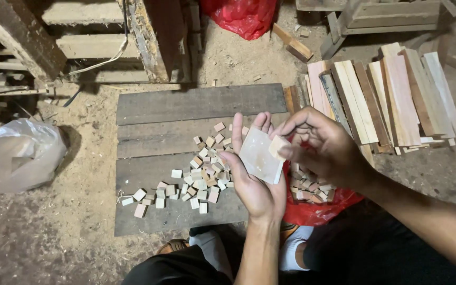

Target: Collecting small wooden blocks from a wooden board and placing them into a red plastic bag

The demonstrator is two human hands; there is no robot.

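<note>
My left hand (253, 182) is held palm up over the grey wooden board (186, 108), with a pale square sheet of sandpaper (259, 157) lying across its fingers. My right hand (325, 150) pinches a small wooden block (277, 146) and presses it against the upper right corner of the sheet. Several small pale wooden blocks (199, 177) lie scattered on the board just left of my left hand. More blocks (310, 187) sit in a red plastic bag (315, 211) under my right hand.
A stack of wooden slats (386, 97) lies at the right. A clear plastic bag (17, 155) rests on the sawdust floor at the left. Another red bag (241, 18) and timber pieces lie at the back. My knees are at the bottom.
</note>
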